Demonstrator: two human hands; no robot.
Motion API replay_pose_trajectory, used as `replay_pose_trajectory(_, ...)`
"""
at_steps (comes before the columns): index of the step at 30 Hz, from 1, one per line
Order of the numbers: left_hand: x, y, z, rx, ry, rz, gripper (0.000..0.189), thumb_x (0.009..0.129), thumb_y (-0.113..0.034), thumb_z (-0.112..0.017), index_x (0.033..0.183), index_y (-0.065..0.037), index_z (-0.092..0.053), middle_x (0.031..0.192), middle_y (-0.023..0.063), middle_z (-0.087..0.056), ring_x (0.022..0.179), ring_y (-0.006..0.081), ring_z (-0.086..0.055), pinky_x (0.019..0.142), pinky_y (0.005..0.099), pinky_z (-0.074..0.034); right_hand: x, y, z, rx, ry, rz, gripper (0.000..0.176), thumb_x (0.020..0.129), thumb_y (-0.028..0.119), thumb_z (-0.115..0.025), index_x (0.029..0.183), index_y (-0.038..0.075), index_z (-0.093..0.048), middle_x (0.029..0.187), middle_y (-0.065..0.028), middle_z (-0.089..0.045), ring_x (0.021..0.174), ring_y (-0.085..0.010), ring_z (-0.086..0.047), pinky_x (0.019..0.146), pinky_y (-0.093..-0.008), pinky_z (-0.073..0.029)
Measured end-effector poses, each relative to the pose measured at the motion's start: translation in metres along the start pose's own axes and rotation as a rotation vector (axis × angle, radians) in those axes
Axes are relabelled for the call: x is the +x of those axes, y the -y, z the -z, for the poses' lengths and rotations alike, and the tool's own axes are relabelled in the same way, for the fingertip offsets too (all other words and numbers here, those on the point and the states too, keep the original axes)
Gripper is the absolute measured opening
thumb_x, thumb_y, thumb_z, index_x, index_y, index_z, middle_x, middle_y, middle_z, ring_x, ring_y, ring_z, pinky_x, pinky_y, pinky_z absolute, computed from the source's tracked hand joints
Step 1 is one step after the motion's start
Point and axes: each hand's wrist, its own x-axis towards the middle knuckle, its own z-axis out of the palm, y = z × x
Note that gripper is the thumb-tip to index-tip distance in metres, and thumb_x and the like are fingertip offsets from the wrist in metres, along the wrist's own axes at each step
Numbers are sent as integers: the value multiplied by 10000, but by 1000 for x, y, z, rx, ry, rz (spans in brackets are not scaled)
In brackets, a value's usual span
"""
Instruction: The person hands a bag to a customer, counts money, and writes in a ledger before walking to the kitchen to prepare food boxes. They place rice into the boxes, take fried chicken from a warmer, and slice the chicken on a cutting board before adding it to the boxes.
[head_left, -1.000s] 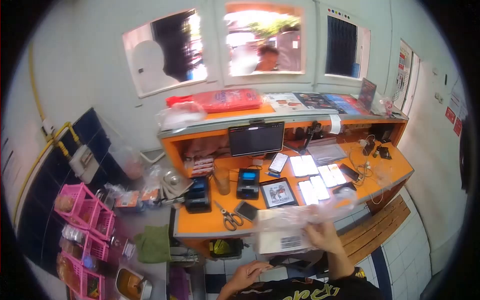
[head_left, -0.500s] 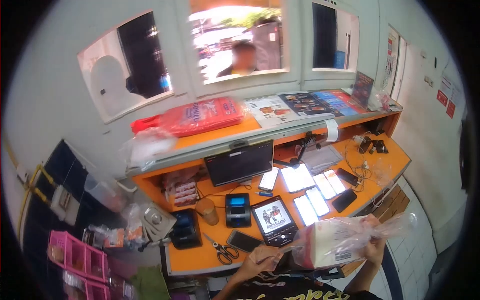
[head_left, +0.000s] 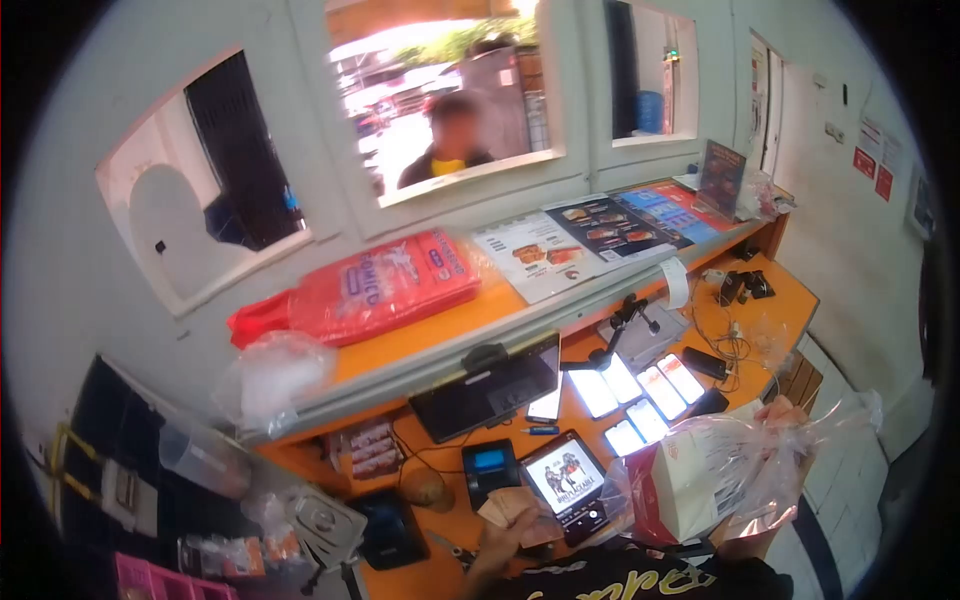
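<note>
Left hand: fingers pinching thin brownish paper slips between 8 and 9 o'clock of the lit tablet. Right hand: fingers closed around the gathered neck of a clear plastic bag — partly film-covered. Bag holds a pale box at tablet's 3 o'clock; monitor at 11.

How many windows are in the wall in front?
3: the left window, the middle window with a person outside, and the right window. More might be beyond the picture.
</note>
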Motion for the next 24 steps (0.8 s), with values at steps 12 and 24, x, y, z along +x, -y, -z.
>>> replay_pose_trajectory(12,26,9,22,-319,-117,-14,176,867,-54,-513,1009,43,-479,885,117,-579,775,186,-594,718,315,-502,19,-51,-15,290,-71,-81,209,730,212,-688,741,67,-538,667,-34,-467,639,-134,-459,682,-270,-415)
replay_pose_trajectory(24,36,0,20,-620,51,107,203,856,-94,-546,1043,-50,-482,925,88,-540,822,200,-562,736,432,-519,58,-61,-21,134,-43,-94,293,753,208,-686,933,26,-543,828,-34,-511,795,-129,-485,749,-275,-416)
